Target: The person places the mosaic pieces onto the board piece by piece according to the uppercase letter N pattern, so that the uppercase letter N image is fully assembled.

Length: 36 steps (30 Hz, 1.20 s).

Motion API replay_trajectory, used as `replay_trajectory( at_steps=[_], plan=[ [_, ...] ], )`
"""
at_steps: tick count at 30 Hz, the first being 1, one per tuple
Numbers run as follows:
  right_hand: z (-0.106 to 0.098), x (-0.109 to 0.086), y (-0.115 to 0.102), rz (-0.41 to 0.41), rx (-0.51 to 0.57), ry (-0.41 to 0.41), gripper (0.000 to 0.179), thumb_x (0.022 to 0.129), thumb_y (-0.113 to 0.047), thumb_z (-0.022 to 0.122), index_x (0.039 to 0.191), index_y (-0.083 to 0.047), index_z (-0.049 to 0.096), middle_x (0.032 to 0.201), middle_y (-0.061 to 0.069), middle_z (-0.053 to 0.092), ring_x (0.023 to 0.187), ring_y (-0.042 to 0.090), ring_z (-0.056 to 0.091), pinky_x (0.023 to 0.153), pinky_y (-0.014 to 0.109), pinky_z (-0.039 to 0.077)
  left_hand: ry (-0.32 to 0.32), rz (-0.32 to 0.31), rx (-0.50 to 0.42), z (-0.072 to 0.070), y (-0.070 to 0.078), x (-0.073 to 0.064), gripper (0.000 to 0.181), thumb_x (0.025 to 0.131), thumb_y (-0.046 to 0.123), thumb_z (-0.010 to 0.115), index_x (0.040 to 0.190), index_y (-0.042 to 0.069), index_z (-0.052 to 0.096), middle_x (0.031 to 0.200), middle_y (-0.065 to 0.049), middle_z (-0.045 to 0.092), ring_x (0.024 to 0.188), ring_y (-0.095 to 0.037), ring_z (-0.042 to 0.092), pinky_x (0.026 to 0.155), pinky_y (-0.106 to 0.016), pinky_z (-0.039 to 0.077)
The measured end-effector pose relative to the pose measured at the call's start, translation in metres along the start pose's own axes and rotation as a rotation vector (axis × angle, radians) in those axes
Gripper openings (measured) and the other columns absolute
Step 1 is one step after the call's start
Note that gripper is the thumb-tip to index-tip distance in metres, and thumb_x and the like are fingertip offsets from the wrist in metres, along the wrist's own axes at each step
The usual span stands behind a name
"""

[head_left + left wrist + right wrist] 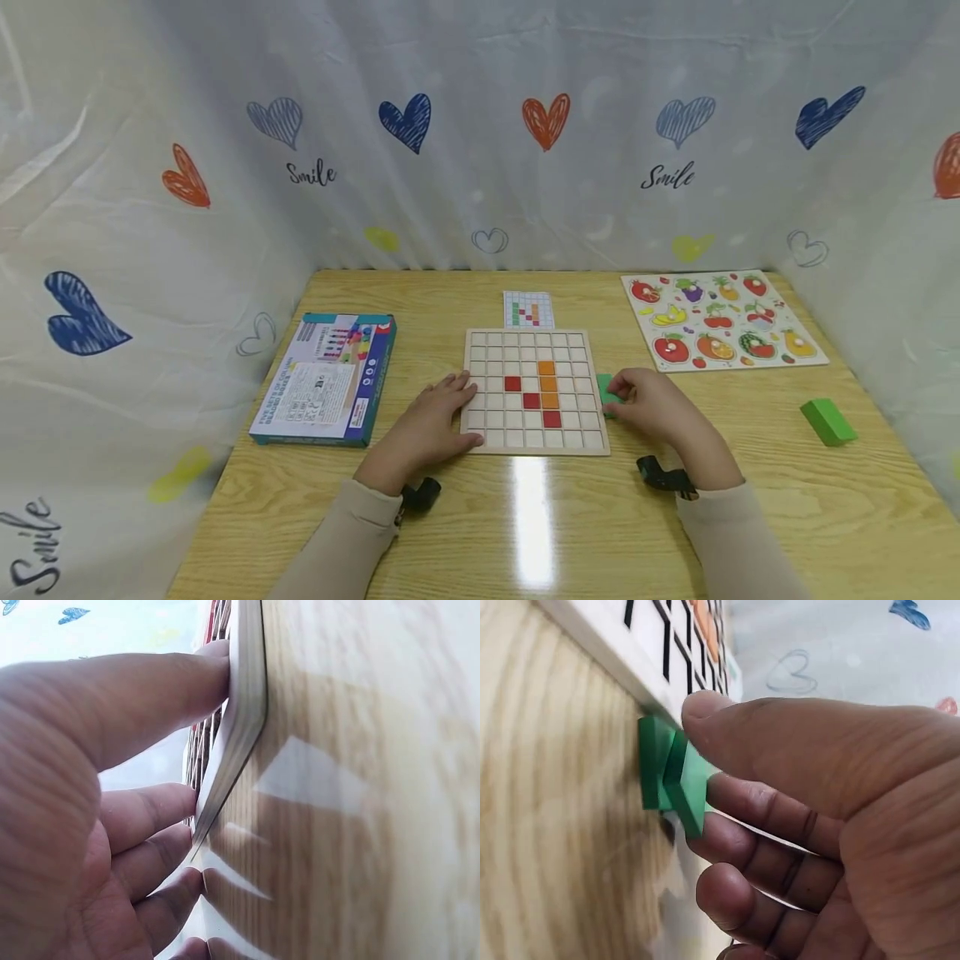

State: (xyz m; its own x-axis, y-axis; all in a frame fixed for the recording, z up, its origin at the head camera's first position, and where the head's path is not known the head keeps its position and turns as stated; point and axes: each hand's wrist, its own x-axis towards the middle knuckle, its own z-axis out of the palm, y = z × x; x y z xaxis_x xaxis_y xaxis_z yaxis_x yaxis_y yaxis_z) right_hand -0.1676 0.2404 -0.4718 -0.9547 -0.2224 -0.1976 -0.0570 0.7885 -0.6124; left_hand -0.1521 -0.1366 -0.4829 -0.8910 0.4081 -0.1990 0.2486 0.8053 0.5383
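Note:
A pale wooden grid board (pixel 491 435) lies in the middle of the table, with red tiles (pixel 531 402) and a column of orange tiles (pixel 549 384) in some of its squares. My left hand (pixel 431 421) rests at the board's left edge, fingers spread and thumb on the near corner. At the right edge, my right hand (pixel 656 406) pinches a green tile (pixel 688 787) between thumb and fingers. This tile sits tilted against another green tile (pixel 654 761) on the table, close beside the board. The right fingers partly cover the green pieces in the head view.
Behind the board lies a small pattern card (pixel 528 310) with coloured squares. A flat printed box (pixel 324 379) is on the left. A fruit puzzle board (pixel 723 321) lies back right, and a green block (pixel 828 422) sits near the right edge. Curtains enclose the table.

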Motion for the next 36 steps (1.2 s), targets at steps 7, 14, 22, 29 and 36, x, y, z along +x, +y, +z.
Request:
replay_trajectory(
  at_steps=[7, 14, 22, 29, 36],
  plan=[
    [0.007, -0.006, 0.009, 0.035, 0.015, 0.034, 0.027, 0.101, -0.024, 0.08, 0.116, -0.003, 0.071, 0.105, 0.008, 0.07, 0.09, 0.021, 0.061, 0.083, 0.037, 0.054, 0.0, -0.003, 0.007, 0.001, -0.001, -0.001, 0.083, 0.096, 0.04, 0.084, 0.166, 0.011, 0.049, 0.18, -0.005, 0.031, 0.17, -0.03, 0.022, 0.139, -0.056, 0.016],
    [0.007, -0.009, 0.01, 0.049, 0.038, 0.059, 0.026, 0.1, -0.023, 0.081, 0.113, -0.005, 0.068, 0.102, 0.008, 0.068, 0.088, 0.021, 0.059, 0.079, 0.035, 0.051, 0.001, -0.001, 0.005, 0.002, -0.002, -0.001, 0.084, 0.096, 0.04, 0.084, 0.166, 0.011, 0.048, 0.18, -0.005, 0.031, 0.17, -0.031, 0.022, 0.139, -0.056, 0.016],
    [-0.016, -0.013, 0.003, -0.039, 0.092, 0.084, 0.016, 0.103, -0.015, 0.076, 0.114, -0.005, 0.07, 0.099, 0.006, 0.069, 0.087, 0.02, 0.061, 0.073, 0.026, 0.053, 0.0, 0.011, 0.012, 0.001, -0.001, 0.0, 0.083, 0.097, 0.041, 0.084, 0.166, 0.012, 0.048, 0.18, -0.004, 0.03, 0.17, -0.031, 0.022, 0.139, -0.056, 0.016],
    [-0.043, -0.005, -0.029, -0.167, 0.083, 0.07, 0.019, 0.108, -0.015, 0.07, 0.123, -0.004, 0.072, 0.101, 0.005, 0.072, 0.09, 0.02, 0.064, 0.074, 0.028, 0.056, -0.011, 0.02, 0.019, -0.002, 0.0, 0.0, 0.085, 0.096, 0.041, 0.084, 0.166, 0.011, 0.048, 0.18, -0.006, 0.03, 0.169, -0.032, 0.022, 0.139, -0.057, 0.017],
    [-0.03, 0.037, -0.069, -0.218, 0.097, 0.063, 0.014, 0.109, -0.015, 0.068, 0.12, -0.008, 0.073, 0.105, 0.008, 0.073, 0.093, 0.023, 0.065, 0.082, 0.038, 0.057, -0.01, 0.019, 0.011, 0.0, -0.001, 0.0, 0.084, 0.096, 0.04, 0.084, 0.166, 0.011, 0.048, 0.18, -0.006, 0.031, 0.169, -0.032, 0.023, 0.139, -0.057, 0.017]
  ],
)
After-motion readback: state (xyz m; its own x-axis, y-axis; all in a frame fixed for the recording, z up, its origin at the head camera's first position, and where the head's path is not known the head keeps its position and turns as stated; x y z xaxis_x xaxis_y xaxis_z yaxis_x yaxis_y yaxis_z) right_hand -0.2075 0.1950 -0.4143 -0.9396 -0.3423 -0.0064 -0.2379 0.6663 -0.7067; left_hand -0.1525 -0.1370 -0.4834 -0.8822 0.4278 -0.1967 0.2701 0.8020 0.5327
